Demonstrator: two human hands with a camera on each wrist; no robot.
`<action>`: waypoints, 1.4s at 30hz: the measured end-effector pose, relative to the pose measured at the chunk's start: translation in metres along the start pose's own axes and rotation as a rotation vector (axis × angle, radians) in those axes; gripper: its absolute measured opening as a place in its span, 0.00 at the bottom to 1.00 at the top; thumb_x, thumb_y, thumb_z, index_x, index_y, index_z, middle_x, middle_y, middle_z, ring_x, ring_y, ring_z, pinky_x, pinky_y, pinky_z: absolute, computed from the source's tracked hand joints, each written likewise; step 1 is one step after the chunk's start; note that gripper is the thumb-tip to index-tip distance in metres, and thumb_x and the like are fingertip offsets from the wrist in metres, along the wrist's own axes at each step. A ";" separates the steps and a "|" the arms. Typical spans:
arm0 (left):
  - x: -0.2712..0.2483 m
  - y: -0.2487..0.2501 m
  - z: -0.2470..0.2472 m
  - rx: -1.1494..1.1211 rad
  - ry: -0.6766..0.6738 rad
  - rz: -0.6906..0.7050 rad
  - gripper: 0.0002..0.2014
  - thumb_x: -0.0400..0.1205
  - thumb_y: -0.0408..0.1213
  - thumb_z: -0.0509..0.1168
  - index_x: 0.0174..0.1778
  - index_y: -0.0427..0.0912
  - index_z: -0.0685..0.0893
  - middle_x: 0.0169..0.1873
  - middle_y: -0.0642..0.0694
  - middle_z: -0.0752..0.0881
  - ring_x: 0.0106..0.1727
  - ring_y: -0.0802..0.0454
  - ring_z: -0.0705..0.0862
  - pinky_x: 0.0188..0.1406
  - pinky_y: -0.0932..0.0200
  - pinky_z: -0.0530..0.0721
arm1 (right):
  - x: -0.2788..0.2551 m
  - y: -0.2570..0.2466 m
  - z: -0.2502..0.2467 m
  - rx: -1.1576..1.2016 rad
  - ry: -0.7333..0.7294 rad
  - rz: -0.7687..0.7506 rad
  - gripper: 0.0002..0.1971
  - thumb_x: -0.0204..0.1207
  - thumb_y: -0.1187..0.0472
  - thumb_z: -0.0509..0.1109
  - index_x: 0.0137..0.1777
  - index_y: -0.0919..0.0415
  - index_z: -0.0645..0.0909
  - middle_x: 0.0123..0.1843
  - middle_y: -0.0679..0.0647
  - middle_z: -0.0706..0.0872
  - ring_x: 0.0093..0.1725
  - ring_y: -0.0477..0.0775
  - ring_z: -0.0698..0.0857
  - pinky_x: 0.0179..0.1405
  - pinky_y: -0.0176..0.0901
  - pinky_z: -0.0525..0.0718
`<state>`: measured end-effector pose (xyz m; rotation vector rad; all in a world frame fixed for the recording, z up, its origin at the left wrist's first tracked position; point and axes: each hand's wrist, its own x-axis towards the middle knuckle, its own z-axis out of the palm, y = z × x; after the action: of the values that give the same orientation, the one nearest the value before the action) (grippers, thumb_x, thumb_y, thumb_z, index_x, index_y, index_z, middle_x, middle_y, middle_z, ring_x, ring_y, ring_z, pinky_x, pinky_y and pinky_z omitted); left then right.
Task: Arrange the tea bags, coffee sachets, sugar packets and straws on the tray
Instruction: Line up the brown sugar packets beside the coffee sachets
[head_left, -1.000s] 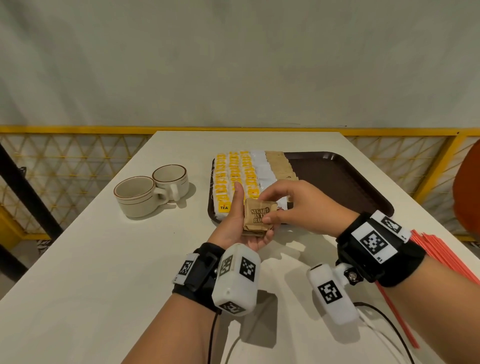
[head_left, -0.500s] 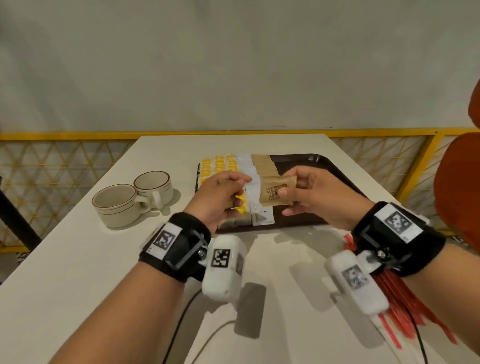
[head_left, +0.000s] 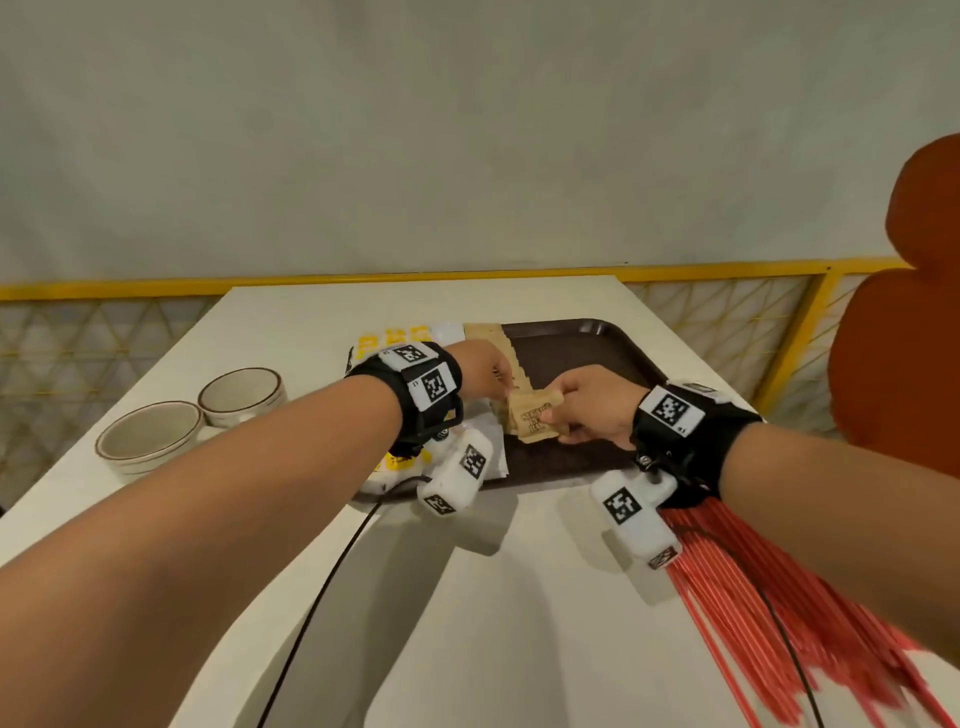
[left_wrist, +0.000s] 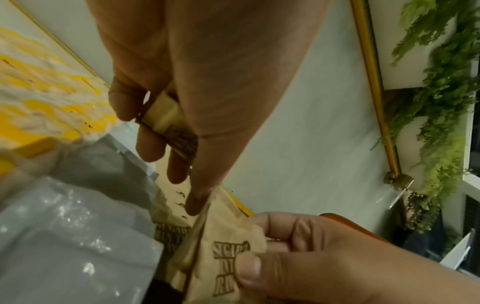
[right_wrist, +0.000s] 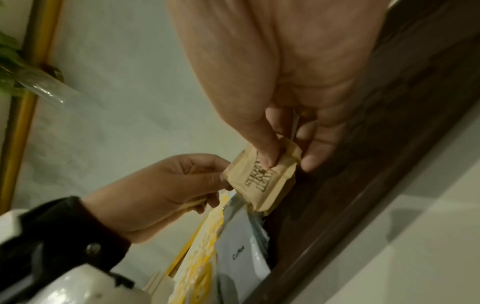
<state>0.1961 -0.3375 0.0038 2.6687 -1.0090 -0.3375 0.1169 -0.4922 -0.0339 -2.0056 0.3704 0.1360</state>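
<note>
Holding a brown paper sugar packet (head_left: 534, 422) between thumb and fingers, my right hand (head_left: 589, 402) keeps it low over the dark brown plastic tray (head_left: 582, 348), at the near end of the row of brown sugar packets (head_left: 493, 343) already lying there; I judge that is where it should go. My left hand (head_left: 480, 371) is curled round a small stack of spare brown packets (left_wrist: 166, 119), with its thumb tip against the edge of the packet being placed, probably steadying it so it overlaps neatly. Left of the sugar row lie the white coffee sachets (right_wrist: 241, 253) and the yellow-and-white tea bags (head_left: 395, 335). The bundle of red straws (head_left: 769, 587) waits on the white surface (head_left: 519, 623) by my right forearm, not yet on the tray. Two cream ceramic cups (head_left: 192, 421) stand off to the left.
</note>
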 end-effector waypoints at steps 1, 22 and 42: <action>0.003 0.001 0.000 -0.008 0.000 0.003 0.11 0.84 0.37 0.63 0.57 0.42 0.88 0.59 0.47 0.86 0.58 0.52 0.81 0.53 0.62 0.75 | 0.004 0.000 0.000 -0.018 -0.002 0.005 0.07 0.77 0.73 0.69 0.44 0.60 0.81 0.45 0.61 0.85 0.38 0.51 0.83 0.40 0.44 0.88; 0.034 -0.005 0.011 0.228 -0.080 -0.068 0.06 0.78 0.37 0.70 0.47 0.41 0.90 0.46 0.47 0.88 0.50 0.48 0.85 0.48 0.56 0.82 | 0.026 0.002 0.002 -0.126 -0.011 0.012 0.10 0.69 0.71 0.78 0.41 0.60 0.79 0.36 0.58 0.87 0.31 0.50 0.84 0.35 0.40 0.87; -0.009 0.006 0.001 -1.428 -0.027 0.082 0.18 0.89 0.32 0.51 0.74 0.43 0.73 0.67 0.49 0.81 0.60 0.53 0.84 0.53 0.60 0.86 | -0.020 -0.032 -0.010 0.420 -0.207 -0.228 0.12 0.80 0.61 0.68 0.61 0.64 0.80 0.52 0.57 0.88 0.50 0.51 0.87 0.48 0.38 0.88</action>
<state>0.1857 -0.3359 0.0053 1.3186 -0.4961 -0.7167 0.1075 -0.4837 0.0033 -1.5860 0.0300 0.1103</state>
